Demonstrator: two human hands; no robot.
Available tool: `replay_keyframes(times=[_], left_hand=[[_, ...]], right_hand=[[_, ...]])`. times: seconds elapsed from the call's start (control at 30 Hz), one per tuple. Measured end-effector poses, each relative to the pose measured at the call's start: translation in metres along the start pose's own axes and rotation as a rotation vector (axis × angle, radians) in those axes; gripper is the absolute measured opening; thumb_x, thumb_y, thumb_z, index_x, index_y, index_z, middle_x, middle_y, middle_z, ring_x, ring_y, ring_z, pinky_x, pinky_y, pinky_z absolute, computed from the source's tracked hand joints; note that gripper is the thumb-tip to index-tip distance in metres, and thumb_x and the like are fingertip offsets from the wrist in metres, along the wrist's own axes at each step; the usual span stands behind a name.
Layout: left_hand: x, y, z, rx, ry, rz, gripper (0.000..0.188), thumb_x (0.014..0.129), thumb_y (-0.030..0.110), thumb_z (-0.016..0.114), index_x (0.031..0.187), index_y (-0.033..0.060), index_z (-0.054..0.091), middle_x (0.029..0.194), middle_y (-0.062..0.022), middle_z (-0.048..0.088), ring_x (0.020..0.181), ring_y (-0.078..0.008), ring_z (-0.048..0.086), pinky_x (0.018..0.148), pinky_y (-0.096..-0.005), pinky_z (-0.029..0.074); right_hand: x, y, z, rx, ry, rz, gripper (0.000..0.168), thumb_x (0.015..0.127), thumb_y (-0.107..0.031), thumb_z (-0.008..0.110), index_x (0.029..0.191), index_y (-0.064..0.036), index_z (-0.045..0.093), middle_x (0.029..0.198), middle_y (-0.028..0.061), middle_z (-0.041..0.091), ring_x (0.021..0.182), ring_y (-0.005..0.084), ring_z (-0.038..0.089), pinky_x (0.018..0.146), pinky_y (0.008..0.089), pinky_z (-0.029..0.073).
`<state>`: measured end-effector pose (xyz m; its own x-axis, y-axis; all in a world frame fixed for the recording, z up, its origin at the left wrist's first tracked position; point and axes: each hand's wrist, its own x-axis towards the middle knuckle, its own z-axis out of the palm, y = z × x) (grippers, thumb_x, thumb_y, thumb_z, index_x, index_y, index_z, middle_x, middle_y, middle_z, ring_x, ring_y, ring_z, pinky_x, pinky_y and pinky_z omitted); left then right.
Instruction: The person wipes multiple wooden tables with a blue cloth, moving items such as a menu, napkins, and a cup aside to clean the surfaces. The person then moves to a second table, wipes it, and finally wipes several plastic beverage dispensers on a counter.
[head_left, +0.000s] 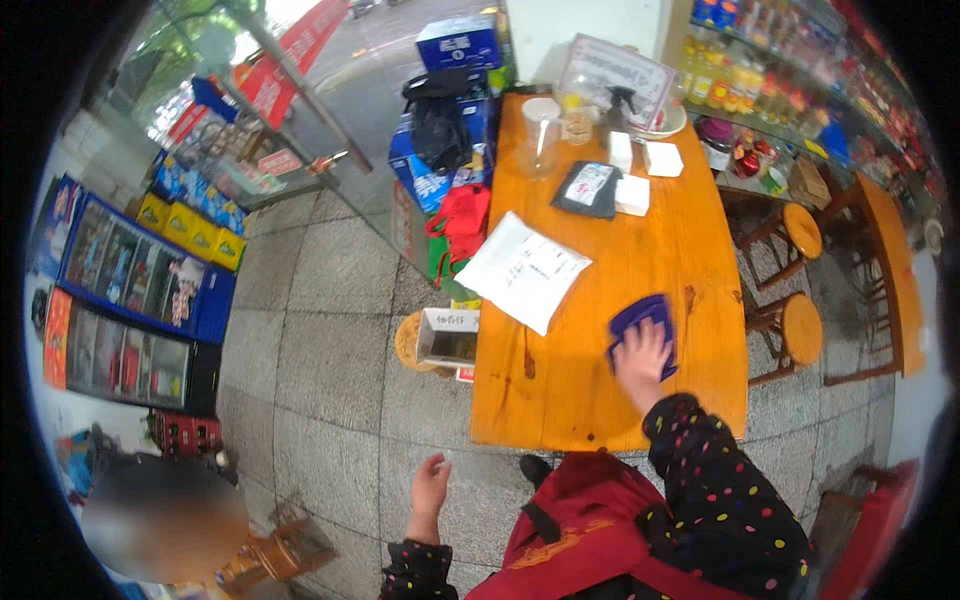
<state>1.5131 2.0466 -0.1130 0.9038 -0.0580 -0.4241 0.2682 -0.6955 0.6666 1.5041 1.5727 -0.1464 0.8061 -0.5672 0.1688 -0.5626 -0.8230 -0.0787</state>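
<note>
A folded dark blue cloth (642, 315) lies flat on the orange wooden table (570, 390), near its right side. My right hand (642, 354) presses down on the cloth, fingers spread over it. To the left of the table, above the tiled floor, my left hand (431, 480) hangs with nothing visible in it, its fingers loosely curled. A white plastic mailing bag (525, 271) bearing writing rests by the table's left edge. Beyond it are a dark packet (587, 190) with a label and several small white boxes (632, 195).
At the table's far end stand a clear jug (538, 142), a yellow-lidded jar (577, 124), a spray bottle (616, 112) and a framed sign (619, 75). An open carton (448, 337) sits on a stool to the left. Wooden stools (799, 330) stand right. A person (165, 517) is at lower left.
</note>
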Motion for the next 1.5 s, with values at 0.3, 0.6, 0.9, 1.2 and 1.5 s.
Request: replay_keyframes(times=[0.3,0.6,0.9,1.2,1.5], left_hand=[[0.174,0.163,0.049,-0.363,-0.158,0.023,0.052,0.093,0.025,0.061,0.132,-0.0047,0.047,0.125,-0.0169,0.059,0.116,-0.0223,0.057,0.097,-0.0317,0.043],[0.287,0.232,0.096,-0.613,-0.101,-0.15,0.042,0.09,0.026,0.063,0.116,-0.0072,0.057,0.115,-0.0105,0.06,0.102,-0.0174,0.057,0.085,-0.0313,0.045],[0.282,0.332,0.118,-1.183,-0.117,-0.074,0.048,0.088,0.008,0.064,0.131,-0.0016,0.046,0.12,-0.0118,0.059,0.107,-0.0253,0.057,0.091,-0.0363,0.046],[0.211,0.229,0.048,-1.031,-0.012,-0.179,0.048,0.093,0.015,0.058,0.133,-0.0038,0.042,0.124,-0.0125,0.056,0.11,-0.0247,0.057,0.092,-0.0382,0.048],[0.159,0.117,-0.082,-0.983,0.626,-0.254,0.046,0.091,0.019,0.062,0.126,-0.0072,0.048,0.111,-0.0167,0.061,0.094,-0.026,0.063,0.078,-0.0387,0.053]], right_hand=[[-0.039,-0.03,-0.028,0.441,-0.233,-0.772,0.04,0.073,-0.032,0.066,0.11,-0.016,0.062,0.134,0.008,0.048,0.129,0.031,0.039,0.105,0.0601,0.026],[0.217,-0.002,0.026,0.323,0.027,-0.397,0.042,0.077,-0.028,0.061,0.116,-0.012,0.061,0.132,0.0136,0.049,0.13,0.0364,0.035,0.108,0.0591,0.023],[0.182,-0.051,0.018,0.433,0.01,-0.361,0.035,0.08,-0.018,0.059,0.113,-0.009,0.061,0.134,0.0133,0.046,0.13,0.0383,0.035,0.107,0.06,0.024],[0.162,-0.059,0.01,0.468,-0.196,-0.602,0.035,0.081,-0.024,0.058,0.112,-0.01,0.063,0.134,0.0141,0.047,0.128,0.038,0.037,0.104,0.0637,0.023],[0.279,-0.166,0.052,0.419,-0.015,-0.565,0.043,0.077,-0.024,0.064,0.118,-0.012,0.06,0.135,0.0125,0.044,0.132,0.0361,0.033,0.106,0.0596,0.026]])
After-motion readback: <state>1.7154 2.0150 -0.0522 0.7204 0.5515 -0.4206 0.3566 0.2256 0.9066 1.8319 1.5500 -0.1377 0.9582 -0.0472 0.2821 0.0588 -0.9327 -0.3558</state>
